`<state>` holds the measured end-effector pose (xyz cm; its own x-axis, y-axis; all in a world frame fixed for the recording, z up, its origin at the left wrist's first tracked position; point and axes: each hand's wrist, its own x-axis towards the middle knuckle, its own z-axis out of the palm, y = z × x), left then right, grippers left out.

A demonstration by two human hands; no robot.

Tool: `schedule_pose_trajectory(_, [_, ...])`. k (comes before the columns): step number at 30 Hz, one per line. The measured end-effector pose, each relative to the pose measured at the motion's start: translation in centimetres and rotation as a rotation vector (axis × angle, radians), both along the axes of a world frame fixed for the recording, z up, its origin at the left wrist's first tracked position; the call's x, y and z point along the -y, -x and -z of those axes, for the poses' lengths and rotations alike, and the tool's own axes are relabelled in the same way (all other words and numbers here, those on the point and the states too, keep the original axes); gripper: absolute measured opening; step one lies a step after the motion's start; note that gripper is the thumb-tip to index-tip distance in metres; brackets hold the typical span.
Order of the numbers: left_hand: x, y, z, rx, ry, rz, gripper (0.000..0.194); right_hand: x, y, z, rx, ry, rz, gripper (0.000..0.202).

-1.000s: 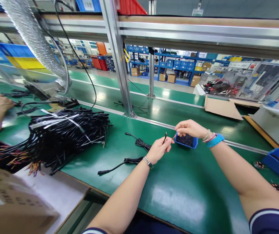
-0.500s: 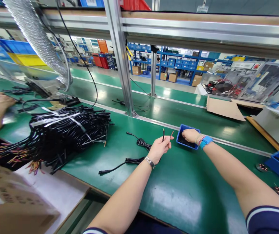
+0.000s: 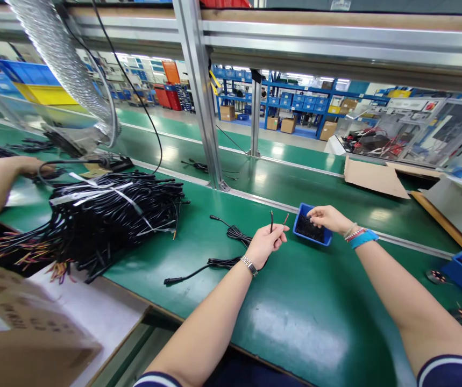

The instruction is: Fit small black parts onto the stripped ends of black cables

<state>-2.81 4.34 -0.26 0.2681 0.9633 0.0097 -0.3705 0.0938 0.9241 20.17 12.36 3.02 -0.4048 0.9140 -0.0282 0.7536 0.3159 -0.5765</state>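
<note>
Presently, the left hand (image 3: 265,243), a metal-banded watch (image 3: 249,266) at its wrist, reaches forward over the bench (image 3: 295,306), knuckles up; its grip is closed on the wire ends (image 3: 271,220), a black one and a thin red one standing up from the fingers. The right hand (image 3: 329,219), with beaded bracelets and a blue band (image 3: 363,238) at the wrist, comes in from the right, fingertips bent down at the opening of the blue bin (image 3: 315,242); whether its grip has taken anything cannot be told. The bin, just beyond the left hand and to its right, holds a loose mass of small black pieces. Black cables (image 3: 236,233) lie coiled on the bench beside the left forearm, two connector ends pointing left; where they meet the held wires is hidden by the hand and wrist. The bench is green and glossy, with lamp glare on it. To the left rests a large cable bundle (image 3: 121,209), bound with white ties, its bared coloured ends spilling towards a cardboard box (image 3: 25,333). Another person's hand (image 3: 33,164) is at the far left, near a silver duct (image 3: 59,59). A metal post (image 3: 201,97) stands behind the bench; blue shelving (image 3: 273,88) with bins and cartons fills the room beyond.
</note>
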Motion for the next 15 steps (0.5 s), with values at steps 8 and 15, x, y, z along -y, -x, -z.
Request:
schedule_pose_trajectory(8, [0.4, 0.0, -0.4, -0.059, -0.006, -0.074, 0.029, 4.6, 5.0, -0.4, -0.912, 0.075, 0.172, 0.021])
schedule_pose_trajectory(15, [0.6, -0.2, -0.4, -0.104, -0.043, -0.067, 0.027, 6.6, 8.2, -0.5, -1.018, -0.118, 0.213, 0.017])
